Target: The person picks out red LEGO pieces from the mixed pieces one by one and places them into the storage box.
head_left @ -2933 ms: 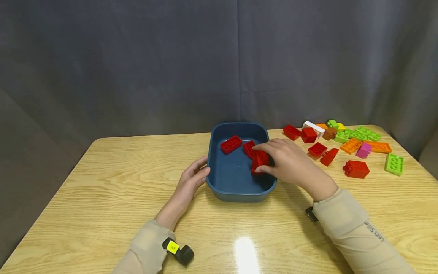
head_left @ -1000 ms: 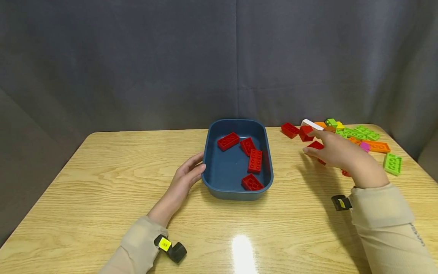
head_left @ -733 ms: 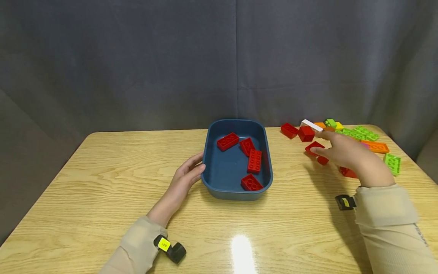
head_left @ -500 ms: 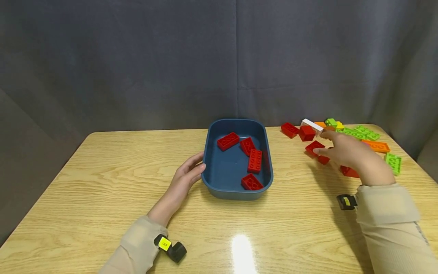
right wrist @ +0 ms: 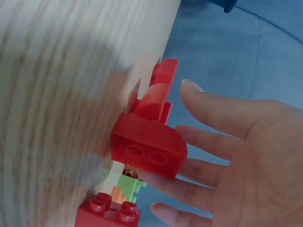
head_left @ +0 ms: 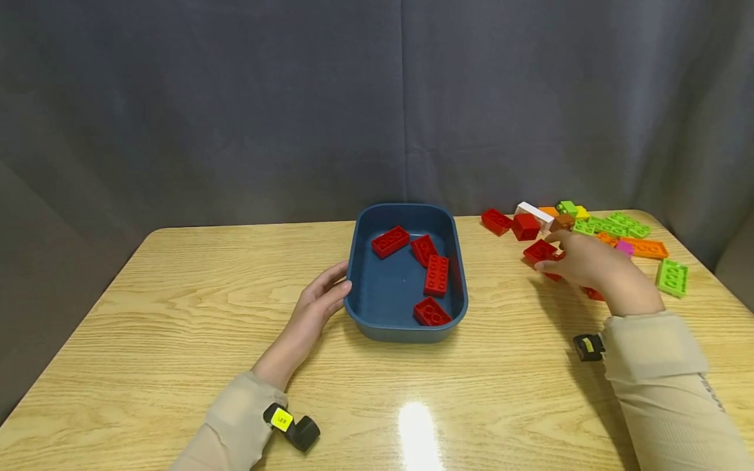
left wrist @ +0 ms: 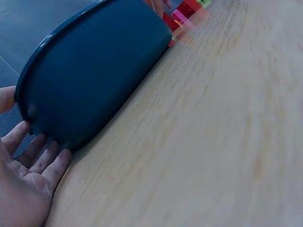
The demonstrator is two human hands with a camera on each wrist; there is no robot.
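Out at three o'clock from the blue tub (head_left: 406,334) goes the right hand (head_left: 592,261), thumb and fingers parted in a modest gap, and right at their tips in the head view lies a glossy red brick (head_left: 537,252). Touching or not? Cannot tell from here!

The right wrist view brings us a curved brick (right wrist: 149,142), plain red, one corner smoothly rounded, two rings showing on the face towards us; the fingers pass partly behind it, the thumb well clear. At seven o'clock in that view, a studded red block (right wrist: 109,215) stands studs up.

Over at nine o'clock, the left hand (head_left: 312,304) lays nearly straight fingers against the tub's wall, thumb by the rim, a loose, wide shape.

Inside the tub, four red ones: an oblong brick (head_left: 391,242) at eleven o'clock, a shorter brick (head_left: 423,250) at one, an eight-stud brick (head_left: 436,275) at three, and another short brick (head_left: 432,312) at five. Round the two o'clock side of the bench (head_left: 177,314): a white brick (head_left: 534,216), green plates (head_left: 609,226), an orange plate (head_left: 645,248) and a purple block (head_left: 624,248).
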